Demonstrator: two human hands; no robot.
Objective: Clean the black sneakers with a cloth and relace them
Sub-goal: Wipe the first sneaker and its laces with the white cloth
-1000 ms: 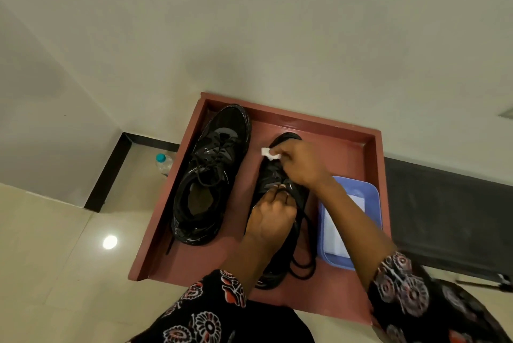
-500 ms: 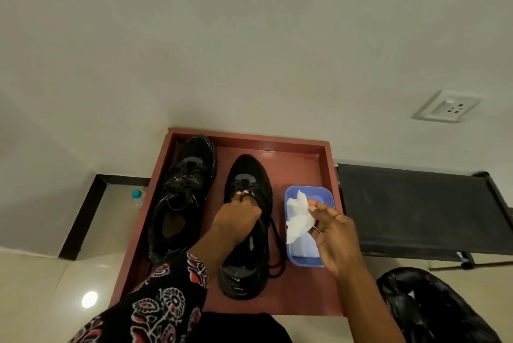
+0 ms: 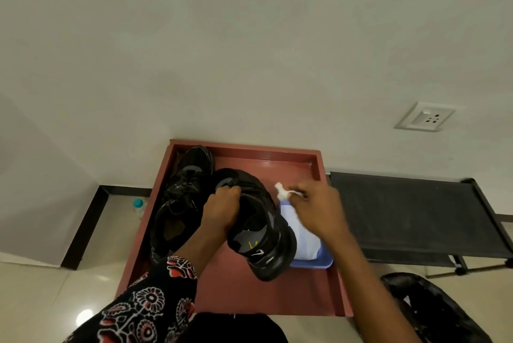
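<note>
Right-hand sneaker (image 3: 258, 234) is lifted and tilted over the red tray (image 3: 277, 295), toe toward the wall, heel toward the person and lower right — long axis runs near-far with a slant, opening turned up to the camera. Left hand (image 3: 222, 212) grips it at the tongue and collar, fingers curled over the edge; the shoe's weight looks to hang from this grip. Its heel overlaps the blue tub (image 3: 313, 263) in view; contact cannot be told. Right hand (image 3: 319, 215) sits just right of the shoe, over the tub, pinching a small white cloth (image 3: 283, 192) between fingertips — cloth close beside the shoe's right flank, not plainly touching. So the wiping hand is the nearer one to that flank; judged next step: bring the cloth left onto the upper while the left hand steadies. Second sneaker (image 3: 180, 203) lies flat in the tray's left half, toe to the wall, laces still threaded.
</note>
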